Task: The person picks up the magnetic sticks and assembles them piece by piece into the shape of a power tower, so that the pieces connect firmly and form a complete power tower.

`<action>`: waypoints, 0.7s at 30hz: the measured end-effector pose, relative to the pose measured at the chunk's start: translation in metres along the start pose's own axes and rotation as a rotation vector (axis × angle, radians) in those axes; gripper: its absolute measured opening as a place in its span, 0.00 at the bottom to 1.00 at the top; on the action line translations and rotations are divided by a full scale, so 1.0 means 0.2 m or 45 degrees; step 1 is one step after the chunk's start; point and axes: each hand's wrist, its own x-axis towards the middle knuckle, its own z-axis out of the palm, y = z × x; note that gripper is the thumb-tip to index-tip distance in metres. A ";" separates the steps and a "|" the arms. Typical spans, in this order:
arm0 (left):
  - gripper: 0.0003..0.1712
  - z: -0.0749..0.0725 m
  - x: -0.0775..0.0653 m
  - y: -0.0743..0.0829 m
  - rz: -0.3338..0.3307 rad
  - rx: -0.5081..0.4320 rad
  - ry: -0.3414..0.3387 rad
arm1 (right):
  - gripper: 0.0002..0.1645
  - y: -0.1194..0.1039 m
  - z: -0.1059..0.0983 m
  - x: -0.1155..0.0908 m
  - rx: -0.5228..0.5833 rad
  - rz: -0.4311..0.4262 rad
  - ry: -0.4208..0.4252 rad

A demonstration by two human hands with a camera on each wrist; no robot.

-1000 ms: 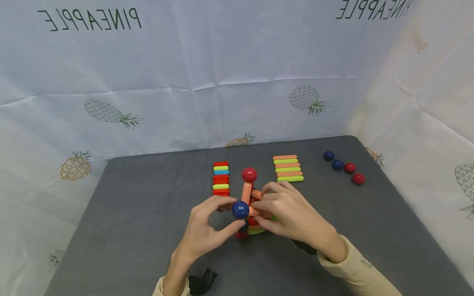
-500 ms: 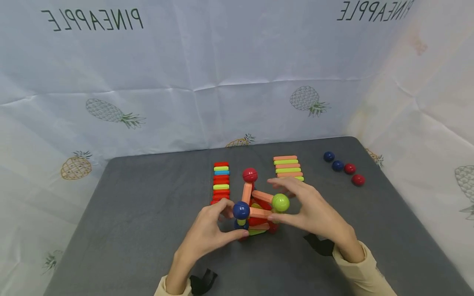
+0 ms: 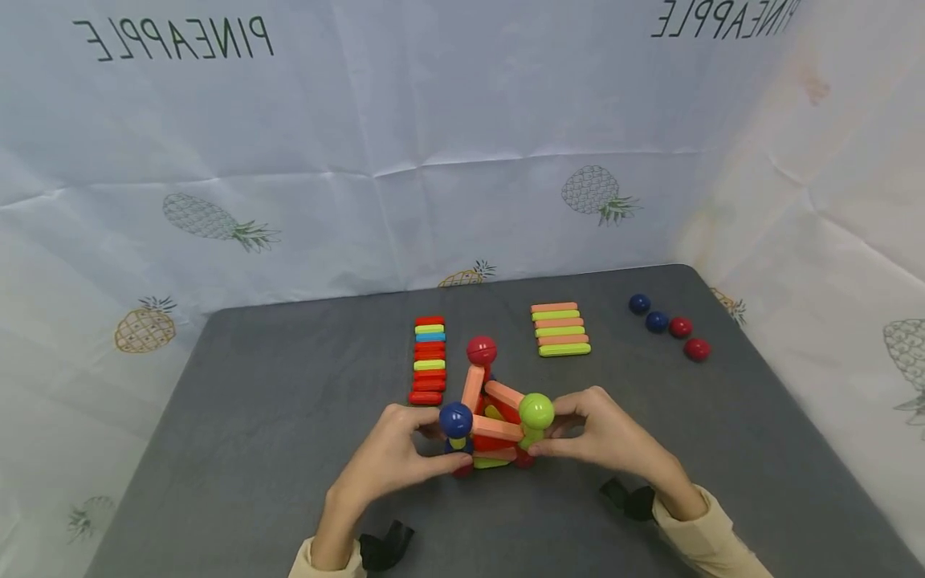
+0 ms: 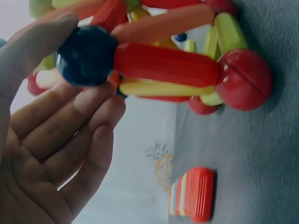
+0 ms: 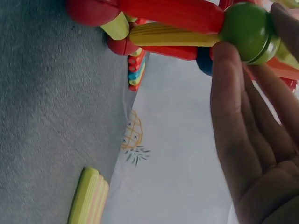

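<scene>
In the head view, a frame of balls and sticks (image 3: pixel 499 428) stands on the table (image 3: pixel 289 401) between left hand (image 3: pixel 393 459) and right hand (image 3: pixel 605 429), apparently held from both sides for steadiness; no container is seen. In the left wrist view, a blue ball (image 4: pixel 86 56) is gripped by thumb and fingers. In the right wrist view, a green ball (image 5: pixel 247 30) is similarly pinched.

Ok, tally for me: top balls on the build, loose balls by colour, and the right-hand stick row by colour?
Top balls: 3
Loose blue balls: 2
Loose red balls: 2
Orange sticks: 3
Green sticks: 3
Total: 13
</scene>
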 end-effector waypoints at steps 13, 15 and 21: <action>0.12 -0.17 -0.19 -0.04 -0.023 -0.046 -0.112 | 0.14 0.15 0.06 0.28 -0.227 -0.099 -0.012; 0.12 -0.20 -0.22 -0.04 -0.044 -0.048 -0.125 | 0.14 0.16 0.12 0.37 -0.366 -0.101 0.003; 0.14 -0.22 -0.26 -0.05 -0.106 -0.064 -0.177 | 0.09 0.17 0.31 0.59 -0.579 -0.103 -0.105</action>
